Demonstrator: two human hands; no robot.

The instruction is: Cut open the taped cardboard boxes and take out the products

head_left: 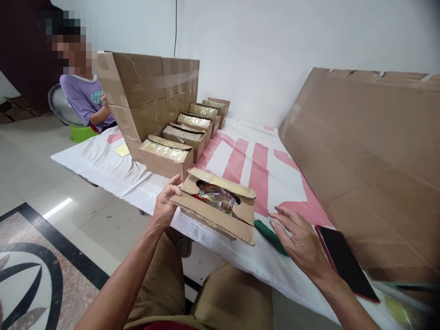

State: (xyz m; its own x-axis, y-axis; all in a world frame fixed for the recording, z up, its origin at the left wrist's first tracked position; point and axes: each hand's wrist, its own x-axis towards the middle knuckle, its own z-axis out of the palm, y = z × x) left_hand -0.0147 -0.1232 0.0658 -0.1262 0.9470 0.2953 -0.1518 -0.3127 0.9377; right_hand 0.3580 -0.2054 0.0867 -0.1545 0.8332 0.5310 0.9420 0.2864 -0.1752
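Observation:
A small cardboard box (206,215) sits at the table's front edge, its flaps partly folded in. Through the gap between them shows something in shiny clear and coloured plastic wrap (220,198). My left hand (167,200) grips the box's left end, thumb at the near flap's corner. To the right of the box, apart from it, my right hand (292,233) hovers with fingers spread and nothing in them. Beneath its fingertips lies a dark green object (270,236), partly hidden, whose kind I cannot make out.
Several opened boxes (167,166) with packed contents stand in a row, beside a stack of taped cartons (140,78). A black phone (345,261) lies at right before a large cardboard sheet (371,169). A person in a purple shirt (77,98) sits behind the stack.

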